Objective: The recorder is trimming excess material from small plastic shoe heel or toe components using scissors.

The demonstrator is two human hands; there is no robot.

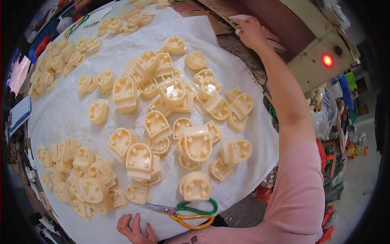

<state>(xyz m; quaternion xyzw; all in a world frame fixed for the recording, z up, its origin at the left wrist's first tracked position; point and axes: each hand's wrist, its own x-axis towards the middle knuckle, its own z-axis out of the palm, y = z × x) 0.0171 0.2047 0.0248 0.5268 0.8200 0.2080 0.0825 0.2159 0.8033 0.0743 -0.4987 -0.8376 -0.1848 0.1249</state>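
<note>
My right hand (252, 34) reaches to the far right, at the opening of a boxy machine (321, 61) with a lit red lamp. Its fingers bend around a pale edge that I cannot make out. At the near edge my left hand (136, 231) rests on the white sheet (235, 179), fingers apart, holding nothing. Scissors (195, 213) with one green and one yellow handle lie just right of it. Many cream plastic pieces (140, 160), arched with small posts inside, are scattered over the middle of the sheet.
Cream pieces are heaped at the near left (91, 187) and far left (53, 65), with more at the back. Another pair of scissors (77, 25) lies at the far left. A blue-edged pad (20, 113) sits beyond the left edge. Bags and clutter (331, 114) stand at the right.
</note>
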